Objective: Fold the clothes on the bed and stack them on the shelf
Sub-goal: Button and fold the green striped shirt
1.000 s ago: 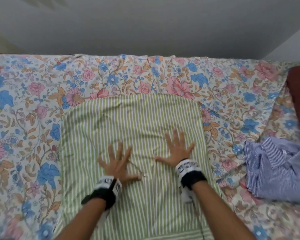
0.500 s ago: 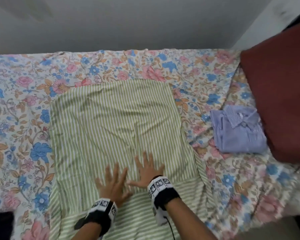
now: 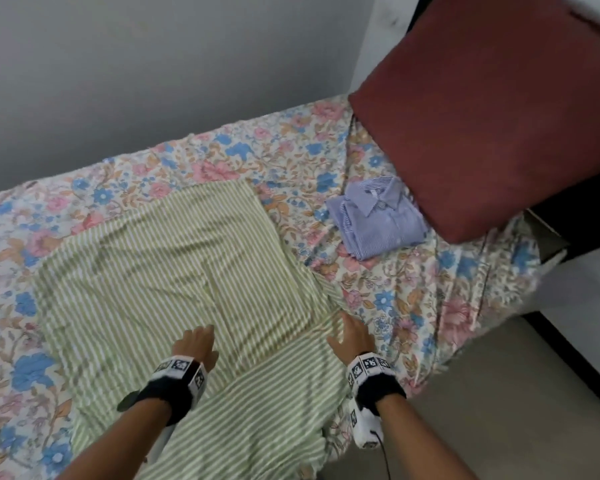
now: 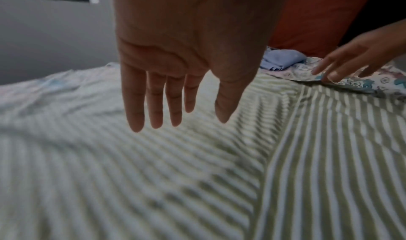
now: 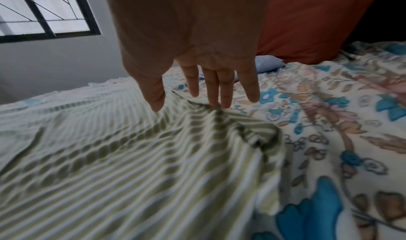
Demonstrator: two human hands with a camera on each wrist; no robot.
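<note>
Striped green garment (image 3: 174,271): right hand (image 3: 349,336) fingers straight, touching edge; left hand (image 3: 196,344) open (hovering).

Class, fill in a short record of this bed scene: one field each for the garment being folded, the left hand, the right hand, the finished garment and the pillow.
Garment in work: green-and-white striped cloth, spread on floral bedsheet, partly folded
Left hand: fingers straight, over the striped cloth, holding nothing
Right hand: fingers straight, fingertips at the cloth's right edge
Finished garment: folded blue striped collared shirt, beside the pillow
Pillow: dark red, at the bed's right end
</note>
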